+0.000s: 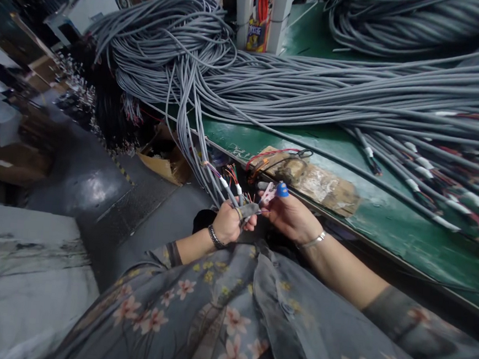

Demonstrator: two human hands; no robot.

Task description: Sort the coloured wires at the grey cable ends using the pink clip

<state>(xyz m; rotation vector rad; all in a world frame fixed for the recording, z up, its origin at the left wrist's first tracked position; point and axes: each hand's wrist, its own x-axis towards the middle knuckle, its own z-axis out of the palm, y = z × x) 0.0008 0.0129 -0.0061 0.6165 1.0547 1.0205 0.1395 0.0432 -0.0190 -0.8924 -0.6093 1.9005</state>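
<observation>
Mostly we are seeing grey cable bundles [313, 86] sprawling across the green bench [385, 224], far and right. A taped cardboard pad [317, 183] is lying at the near bench edge. Our left hand [226, 224] is closing around a few cable ends [222, 183] hanging off the bench. Our right hand [292, 217], just beside it, is pinching a small pinkish piece [268, 193] under a blue-capped fingertip [282, 190].
</observation>
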